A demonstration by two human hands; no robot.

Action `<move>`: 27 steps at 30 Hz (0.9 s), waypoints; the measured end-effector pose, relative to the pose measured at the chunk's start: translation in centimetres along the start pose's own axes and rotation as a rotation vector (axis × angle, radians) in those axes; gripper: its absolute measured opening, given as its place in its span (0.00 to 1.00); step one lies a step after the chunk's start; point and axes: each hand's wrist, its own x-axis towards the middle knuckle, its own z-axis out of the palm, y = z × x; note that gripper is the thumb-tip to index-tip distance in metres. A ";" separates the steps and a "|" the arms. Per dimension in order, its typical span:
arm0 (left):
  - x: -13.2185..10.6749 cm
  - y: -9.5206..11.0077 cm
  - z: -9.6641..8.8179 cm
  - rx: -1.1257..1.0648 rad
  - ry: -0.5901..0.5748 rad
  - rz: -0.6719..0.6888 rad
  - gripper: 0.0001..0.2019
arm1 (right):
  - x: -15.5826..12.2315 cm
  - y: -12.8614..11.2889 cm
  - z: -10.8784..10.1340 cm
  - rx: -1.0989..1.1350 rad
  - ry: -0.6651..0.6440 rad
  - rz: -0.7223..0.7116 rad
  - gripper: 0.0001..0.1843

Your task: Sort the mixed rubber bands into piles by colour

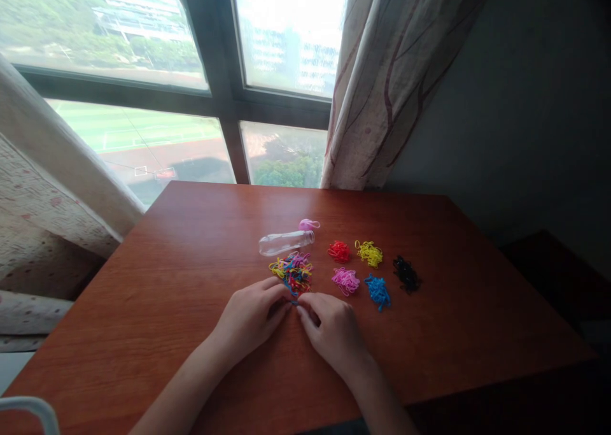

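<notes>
Just in front of a mixed-colour pile of small rubber bands [290, 269], my two hands meet with their fingertips close together. A bit of blue rubber band [294, 303] shows between them. My left hand [255, 309] pinches it from one side, thumb against fingers. From the other side my right hand [333, 325] pinches too, its fingers curled. To the right lie sorted piles: red bands [338, 251], yellow bands [369, 254], pink bands [345, 281], blue bands [378, 291] and black bands [407, 274].
Behind the mixed pile a clear plastic bottle [284, 242] lies on its side, beside its pink cap with a loop [308, 224]. Everything rests on a brown wooden table [157, 295]. A window frame [224, 72] and a curtain [377, 85] stand beyond the far edge.
</notes>
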 end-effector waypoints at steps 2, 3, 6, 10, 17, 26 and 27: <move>0.0 0.1 0.0 -0.005 -0.010 0.004 0.08 | 0.0 0.0 0.0 -0.004 -0.012 -0.004 0.06; 0.0 0.1 0.0 -0.009 -0.013 0.006 0.08 | 0.0 0.0 0.0 -0.006 -0.017 -0.006 0.06; 0.0 0.0 -0.2 -0.027 -0.023 0.017 0.08 | 0.0 0.0 0.0 -0.024 -0.019 -0.004 0.05; 0.0 -0.4 -0.5 -0.036 -0.011 0.013 0.09 | 0.0 0.0 0.1 -0.062 -0.005 0.011 0.06; 0.0 -1.0 -0.7 0.031 0.017 -0.030 0.10 | 0.1 -0.1 0.0 -0.086 0.021 0.022 0.08; -0.1 -0.9 -0.6 0.054 0.029 -0.020 0.11 | -0.9 0.4 -1.0 0.132 0.206 0.106 0.09; -0.1 -0.9 -0.7 0.053 0.029 -0.020 0.11 | -1.2 0.7 -1.5 0.126 0.234 0.114 0.10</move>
